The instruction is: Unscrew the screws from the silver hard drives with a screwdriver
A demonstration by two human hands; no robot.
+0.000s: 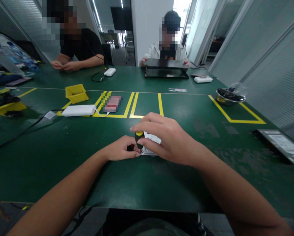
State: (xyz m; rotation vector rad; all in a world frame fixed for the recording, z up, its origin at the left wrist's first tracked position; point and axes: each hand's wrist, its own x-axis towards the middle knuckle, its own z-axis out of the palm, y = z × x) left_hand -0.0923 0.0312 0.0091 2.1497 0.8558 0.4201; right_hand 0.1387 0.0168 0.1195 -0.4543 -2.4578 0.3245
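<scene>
My right hand (166,139) is closed round a small screwdriver with a yellow and black handle (139,136), held upright over a small silvery metal part (152,144) on the green table (88,157). My left hand (121,149) is curled shut beside it, fingertips pinching at the left edge of the part and near the screwdriver's shaft. Most of the part is hidden under my right hand.
A white power box (78,110) with a cable, a yellow bin (76,93) and a pink card lie beyond, among yellow tape lines. A metal bowl (230,96) stands at right, a grey tray (282,144) at far right. Two other people sit across the table.
</scene>
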